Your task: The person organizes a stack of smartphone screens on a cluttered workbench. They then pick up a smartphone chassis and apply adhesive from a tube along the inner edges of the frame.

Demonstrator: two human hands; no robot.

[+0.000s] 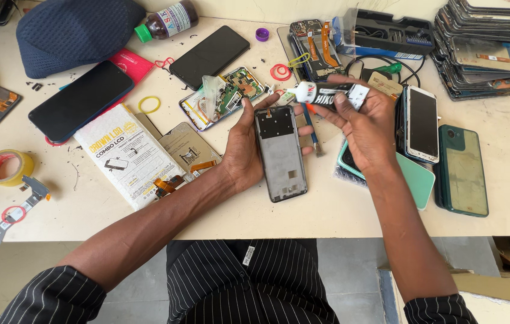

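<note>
**Phone Frame and Adhesive Tube: Hand Positions**

While the left hand (244, 147) supports the phone frame (280, 153) from its left side, the right hand (367, 129) holds a black-and-white adhesive tube (327, 95) above the frame's upper right corner. The left fingers are wrapped around the frame, with the thumb along its left edge and fingertips visible at its right edge. The frame is held face up, just above the cream table (327, 216), near the table's front middle. The right fingers are clenched on the tube body, which lies nearly level, its white nozzle end pointing to the person's left.

Surrounding items:
- An opened phone with exposed circuit board (222, 99) lies just beyond the left hand.
- A white-screened phone (421, 123) and a green phone (461, 170) lie to the right of the right hand.
- A white printed packet (126, 156) lies left of the left forearm.
- A yellow tape roll (6, 167) sits near the table's left edge.
- A stack of phone screens (486, 48) occupies the far right corner.
</note>
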